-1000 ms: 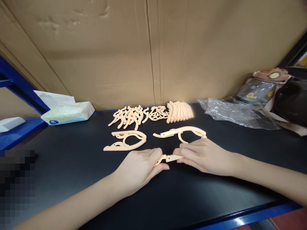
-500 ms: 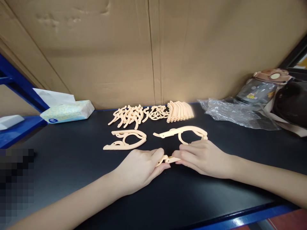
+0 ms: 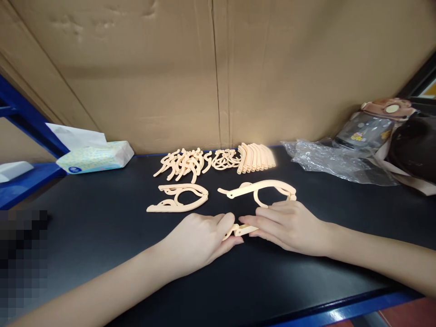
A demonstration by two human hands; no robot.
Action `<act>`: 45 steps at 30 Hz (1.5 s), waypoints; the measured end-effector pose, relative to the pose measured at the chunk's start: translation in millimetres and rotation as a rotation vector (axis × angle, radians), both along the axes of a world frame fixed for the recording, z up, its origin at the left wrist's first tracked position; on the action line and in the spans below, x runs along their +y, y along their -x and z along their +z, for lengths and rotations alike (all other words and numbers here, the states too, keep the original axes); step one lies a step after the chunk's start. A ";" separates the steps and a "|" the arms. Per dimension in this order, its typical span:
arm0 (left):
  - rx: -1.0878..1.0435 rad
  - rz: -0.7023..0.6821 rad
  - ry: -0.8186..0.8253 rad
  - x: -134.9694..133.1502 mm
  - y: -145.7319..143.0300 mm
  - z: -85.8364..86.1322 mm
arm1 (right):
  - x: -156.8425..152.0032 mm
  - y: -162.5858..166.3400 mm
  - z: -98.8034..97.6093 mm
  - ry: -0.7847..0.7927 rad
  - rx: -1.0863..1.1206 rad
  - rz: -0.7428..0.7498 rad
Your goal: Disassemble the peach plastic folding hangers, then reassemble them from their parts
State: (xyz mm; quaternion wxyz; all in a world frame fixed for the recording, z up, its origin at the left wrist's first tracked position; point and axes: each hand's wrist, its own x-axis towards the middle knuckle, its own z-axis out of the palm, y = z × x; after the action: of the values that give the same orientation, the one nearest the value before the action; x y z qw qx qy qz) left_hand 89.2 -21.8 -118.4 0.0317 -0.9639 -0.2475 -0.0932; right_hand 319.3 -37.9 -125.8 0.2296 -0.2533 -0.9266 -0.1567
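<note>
In the middle of the black table my two hands work on a peach plastic folding hanger (image 3: 262, 185). My left hand (image 3: 200, 243) is closed, its thumb and fingers pinching a small curved peach piece (image 3: 228, 234) that is mostly hidden. That piece meets the end of a hanger arm (image 3: 245, 230), which my right hand (image 3: 293, 229) grips. Behind the right fingers, the hanger's other long arm and a round loop show; where the parts join is hidden. A second, folded hanger (image 3: 180, 209) lies just beyond my left hand.
Loose peach hooks (image 3: 185, 163), curved pieces (image 3: 225, 160) and stacked hanger arms (image 3: 255, 156) lie at the back by the cardboard (image 3: 153, 91). A tissue pack (image 3: 98, 156) is at left. Clear plastic bags (image 3: 330, 159), a drink bottle (image 3: 368, 127) and a dark bag (image 3: 415, 145) are at right.
The right index finger has stretched a little to the left over the held arm end. The hanger's far arm has shifted slightly right and turned. The left hand has hardly moved.
</note>
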 end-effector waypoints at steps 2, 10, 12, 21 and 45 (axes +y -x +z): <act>0.017 0.001 -0.019 -1.1 0.3 0.8 | 0.3 0.9 0.3 0.023 0.001 0.006; 0.072 0.003 -0.017 -2.1 1.8 5.2 | 0.0 6.7 1.9 0.109 -0.017 0.017; 0.064 0.003 -0.002 -1.5 2.4 5.1 | 0.8 6.9 1.5 0.091 -0.027 0.014; 0.065 -0.006 -0.015 -1.5 3.9 -2.1 | -0.3 4.8 -2.0 0.052 -0.051 -0.008; 0.148 -0.038 -0.189 8.3 -0.2 -2.7 | 6.6 -2.8 -6.7 0.348 -0.024 -0.008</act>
State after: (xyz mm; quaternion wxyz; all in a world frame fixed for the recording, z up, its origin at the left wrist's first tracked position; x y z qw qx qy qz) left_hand 89.5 -13.6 -121.1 0.1390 -0.9653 -0.2164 -0.0455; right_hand 322.1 -31.4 -132.5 0.1708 -0.2909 -0.9414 0.0020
